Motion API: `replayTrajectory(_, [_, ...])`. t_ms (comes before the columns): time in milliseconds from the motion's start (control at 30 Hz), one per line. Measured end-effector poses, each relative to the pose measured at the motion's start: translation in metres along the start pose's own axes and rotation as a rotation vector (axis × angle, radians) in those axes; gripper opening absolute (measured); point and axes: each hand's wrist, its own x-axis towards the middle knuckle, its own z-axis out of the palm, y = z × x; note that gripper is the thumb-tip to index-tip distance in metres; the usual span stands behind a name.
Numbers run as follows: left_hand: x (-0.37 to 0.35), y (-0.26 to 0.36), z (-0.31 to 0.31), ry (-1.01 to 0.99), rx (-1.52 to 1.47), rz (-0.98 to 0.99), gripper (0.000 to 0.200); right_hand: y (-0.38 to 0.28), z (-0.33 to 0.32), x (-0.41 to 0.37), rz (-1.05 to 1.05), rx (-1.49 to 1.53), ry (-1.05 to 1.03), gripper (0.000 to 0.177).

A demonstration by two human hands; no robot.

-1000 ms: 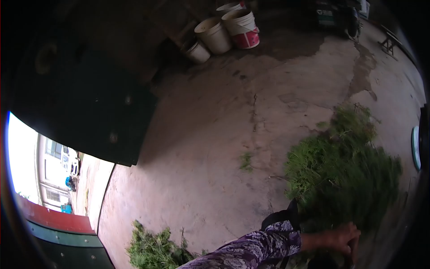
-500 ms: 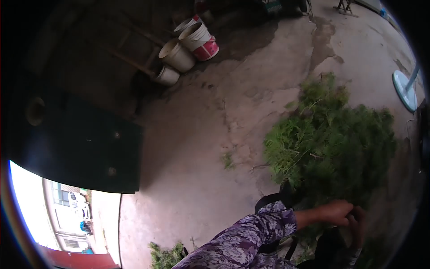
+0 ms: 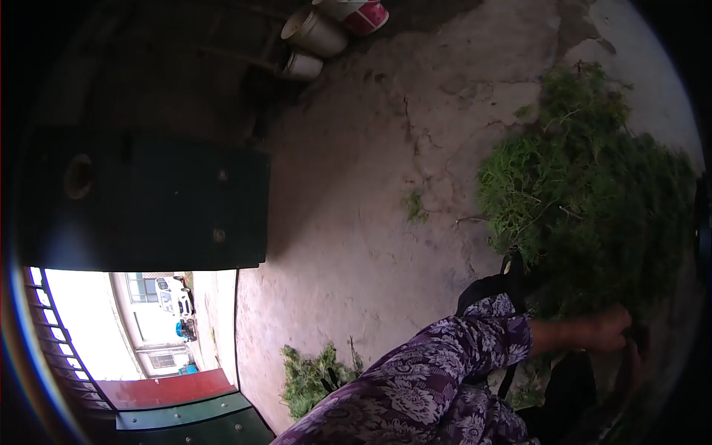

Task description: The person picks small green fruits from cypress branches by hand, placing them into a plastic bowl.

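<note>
A large heap of feathery green cuttings (image 3: 571, 185) lies on the floor at the right of the head view. My left hand (image 3: 612, 328), reaching from a purple floral sleeve (image 3: 430, 363), is closed at the near edge of the heap. My right hand (image 3: 638, 352) is in deep shadow close beside it, its bent fingers near or touching the left hand. What the fingers hold, if anything, is too dark to make out. A smaller bunch of green cuttings (image 3: 315, 378) lies left of my sleeve.
Several buckets (image 3: 315, 33) stand at the top, against a dark area. A dark green door panel (image 3: 185, 204) is at the left, with a bright opening below it and a white car (image 3: 174, 297) outside. A small sprig (image 3: 415, 208) lies on the cracked concrete floor (image 3: 356, 200).
The view has turned, so the heap, buckets and hands shift rightward, the heap and buckets also upward. Both hands stay close together beside the heap.
</note>
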Motion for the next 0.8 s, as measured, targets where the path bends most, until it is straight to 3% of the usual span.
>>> replayTrajectory(100, [-0.002,-0.001,-0.001,0.086,0.035,0.031,0.026,0.0,-0.004,0.006,0.005,-0.022,-0.089,0.037])
replayTrajectory(167, [-0.004,0.003,-0.01,0.061,0.035,0.021,0.026,0.003,-0.009,0.01,0.059,-0.02,-0.168,0.048])
replayTrajectory(333, [-0.005,0.016,-0.028,-0.054,0.097,-0.053,0.022,-0.018,0.013,0.005,0.078,-0.024,-0.103,0.043])
replayTrajectory(400, [0.0,0.013,-0.026,-0.01,0.144,0.075,0.018,-0.029,0.017,0.011,0.05,-0.02,-0.092,0.04])
replayTrajectory(467, [0.0,0.023,-0.03,-0.001,0.152,0.028,0.017,-0.045,0.018,0.016,0.056,-0.236,-0.228,0.039])
replayTrajectory(500, [-0.002,0.029,-0.032,0.035,0.14,-0.057,0.016,-0.048,0.02,0.014,0.037,-0.227,-0.196,0.039])
replayTrajectory(667, [-0.004,0.02,-0.029,0.05,0.166,0.033,0.014,-0.037,0.027,0.013,0.038,0.019,-0.079,0.04])
replayTrajectory(800, [0.002,0.027,-0.033,0.059,0.216,0.012,0.015,-0.045,0.017,0.02,0.072,-0.067,-0.185,0.052])
